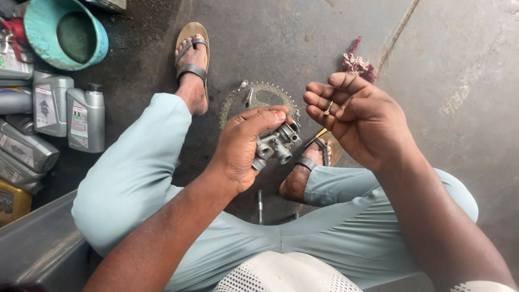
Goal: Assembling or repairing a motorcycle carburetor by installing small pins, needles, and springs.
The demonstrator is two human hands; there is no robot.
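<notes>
A single head-worn camera looks steeply down, close over the seated person's lap and both hands, taking in the concrete floor (448,48) beyond; its exact tilt seems slightly forward.

Teal plastic bowl (65,33) at upper left, dark inside; below it grey oil bottles (85,120) standing and lying in a cluster, a yellow can (12,201) at the left edge; grey bin (38,246) at lower left; toothed chain sprocket (259,96) flat on the stained concrete floor (443,65) between two sandalled feet, brown sandals (192,48) with grey straps; reddish rag scrap (356,62) farther right; thin metal rod (260,206) on the floor under pale blue trousers (135,173)
</notes>
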